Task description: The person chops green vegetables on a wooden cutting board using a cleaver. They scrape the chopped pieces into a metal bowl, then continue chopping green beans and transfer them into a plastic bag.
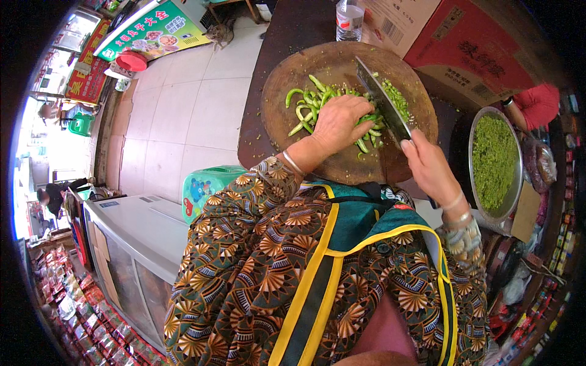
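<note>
A round wooden chopping board (297, 155) lies on a dark table before me. My left hand (341, 120) presses down on a heap of sliced green chili peppers (316, 98), its fingers bent over them. In my right hand (432, 169) is the handle of a cleaver (383, 98), whose blade stands on edge just beside my left fingertips. Finely chopped green pepper (396, 98) lies on the far side of the blade. To the right, a metal basin (471, 151) holds a mass of chopped green pepper (496, 160).
Behind the board stand a plastic bottle (349, 23) and red-and-brown cardboard boxes (467, 50). Another person's arm in a red sleeve (535, 107) reaches in near the basin. A green plastic stool (208, 187) and a chest freezer (151, 228) are at left. A cat (219, 34) is on the tiled floor.
</note>
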`<act>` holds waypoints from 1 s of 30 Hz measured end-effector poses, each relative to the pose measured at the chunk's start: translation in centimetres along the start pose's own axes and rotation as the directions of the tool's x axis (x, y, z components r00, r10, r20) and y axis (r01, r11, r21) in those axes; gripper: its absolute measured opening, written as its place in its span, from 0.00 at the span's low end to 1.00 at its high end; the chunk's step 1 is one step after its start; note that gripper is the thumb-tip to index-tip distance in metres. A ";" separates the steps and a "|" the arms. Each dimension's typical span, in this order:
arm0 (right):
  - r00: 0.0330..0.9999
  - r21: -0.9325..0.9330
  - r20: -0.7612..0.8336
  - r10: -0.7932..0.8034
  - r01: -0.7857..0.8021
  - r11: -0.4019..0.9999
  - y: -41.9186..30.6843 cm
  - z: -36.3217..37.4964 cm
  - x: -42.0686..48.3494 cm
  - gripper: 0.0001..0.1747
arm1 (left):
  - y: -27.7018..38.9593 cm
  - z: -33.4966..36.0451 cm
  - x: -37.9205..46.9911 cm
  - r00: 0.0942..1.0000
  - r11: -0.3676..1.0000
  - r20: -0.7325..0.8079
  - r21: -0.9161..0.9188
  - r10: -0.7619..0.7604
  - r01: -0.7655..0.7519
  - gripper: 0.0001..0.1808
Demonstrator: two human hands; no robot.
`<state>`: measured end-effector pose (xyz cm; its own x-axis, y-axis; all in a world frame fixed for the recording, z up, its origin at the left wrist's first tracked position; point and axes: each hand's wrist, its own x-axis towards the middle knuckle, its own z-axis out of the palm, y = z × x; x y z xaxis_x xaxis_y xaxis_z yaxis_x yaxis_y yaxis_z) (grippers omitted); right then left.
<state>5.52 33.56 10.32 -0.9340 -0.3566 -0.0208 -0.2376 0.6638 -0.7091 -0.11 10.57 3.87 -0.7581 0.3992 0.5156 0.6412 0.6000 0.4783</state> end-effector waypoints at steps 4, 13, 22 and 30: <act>0.996 0.041 0.027 0.081 -0.082 0.996 -0.5 0.4 1.0 0.13 | 0.0 0.0 -0.2 1.000 1.000 0.002 -0.014 -0.003 0.003 0.14; 1.000 -0.092 0.013 0.015 -0.014 0.996 -0.9 0.4 0.7 0.13 | -0.1 0.1 -0.3 1.000 1.000 0.022 0.020 -0.016 0.015 0.15; 0.990 -0.048 0.063 0.125 -0.122 0.991 -1.0 -0.5 -0.2 0.14 | -0.1 0.0 0.1 1.000 1.000 0.023 0.016 -0.012 0.012 0.14; 0.995 0.103 0.007 0.097 -0.097 0.990 0.3 0.4 1.3 0.16 | 0.1 0.6 0.2 1.000 1.000 -0.003 -0.008 0.005 -0.005 0.14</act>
<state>4.32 33.05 9.80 -0.9507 -0.2955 -0.0945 -0.1171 0.6237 -0.7728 -0.24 11.12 3.56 -0.7548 0.4003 0.5197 0.6458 0.5923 0.4817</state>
